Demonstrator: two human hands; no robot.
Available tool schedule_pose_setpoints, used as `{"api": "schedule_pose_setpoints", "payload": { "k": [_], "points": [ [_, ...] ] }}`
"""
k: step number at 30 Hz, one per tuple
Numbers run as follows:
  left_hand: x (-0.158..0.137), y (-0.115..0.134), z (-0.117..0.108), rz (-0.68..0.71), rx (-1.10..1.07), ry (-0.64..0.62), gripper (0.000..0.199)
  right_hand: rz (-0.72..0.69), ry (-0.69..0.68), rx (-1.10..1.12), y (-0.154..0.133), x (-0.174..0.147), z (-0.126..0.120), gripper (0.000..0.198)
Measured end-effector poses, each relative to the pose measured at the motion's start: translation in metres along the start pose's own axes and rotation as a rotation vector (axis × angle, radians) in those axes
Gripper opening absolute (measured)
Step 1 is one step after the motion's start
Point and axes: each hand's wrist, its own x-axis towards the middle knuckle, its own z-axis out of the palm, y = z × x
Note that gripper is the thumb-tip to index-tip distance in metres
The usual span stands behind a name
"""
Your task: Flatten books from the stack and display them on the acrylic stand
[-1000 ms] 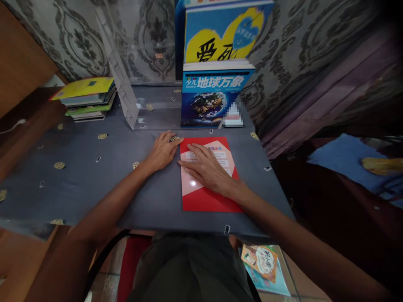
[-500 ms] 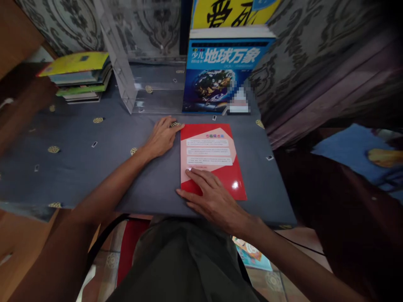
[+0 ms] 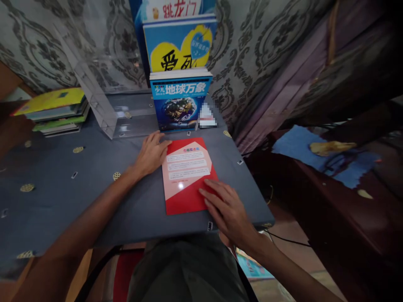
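A thin red book (image 3: 189,201) with a pink panel and white text boxes lies flat on the dark grey tablecloth (image 3: 132,222). My left hand (image 3: 153,152) rests at its upper left corner, fingers stretched out, the thumb touching the edge. On the lower right part of the cover lies my right hand (image 3: 228,209), its fingers spread and lightly bent. Just behind the red book, a blue book with a globe picture (image 3: 179,105) stands upright in a clear acrylic rack (image 3: 94,98). More books, among them a yellow and blue one (image 3: 182,46), stand behind it.
Several books lie in a stack (image 3: 59,111) at the left, near another person's blurred arm (image 3: 14,126). To the right, beyond the table edge, a blue cloth (image 3: 315,159) lies on a dark red surface (image 3: 327,209). A patterned curtain (image 3: 252,54) hangs behind the table.
The view has shifted, showing more of the rack's books. My right hand has slid across the red book from its left edge to its lower right side. My left hand stays at the upper left corner.
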Motion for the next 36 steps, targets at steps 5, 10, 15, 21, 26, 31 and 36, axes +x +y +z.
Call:
{"api": "schedule_pose_setpoints", "payload": {
  "k": [5,10,15,21,26,31,36],
  "points": [
    [0.037,0.036,0.019,0.19,-0.034,-0.12,0.038,0.235,0.091,0.08,0.005,-0.003,-0.003,0.033],
    [0.048,0.064,0.03,0.24,-0.076,-0.206,0.041,0.43,0.148,0.271,0.001,-0.003,-0.006,0.032],
    [0.013,0.1,0.012,0.384,-0.113,-0.302,0.043,0.62,0.284,0.428,0.003,-0.005,-0.005,0.041],
    [-0.045,0.136,-0.009,0.561,-0.121,-0.411,0.052,0.638,0.34,0.476,0.005,-0.005,-0.005,0.04],
    [-0.074,0.13,-0.017,0.52,-0.111,-0.352,0.047,0.556,0.208,0.347,0.003,-0.005,-0.007,0.038],
    [-0.105,0.106,-0.03,0.395,-0.088,-0.29,0.043,0.39,0.132,0.129,0.005,-0.005,-0.001,0.036],
    [-0.124,0.091,-0.034,0.227,-0.017,-0.201,0.041,0.34,0.088,0.001,0.008,0.002,0.009,0.042]
  ]
}}
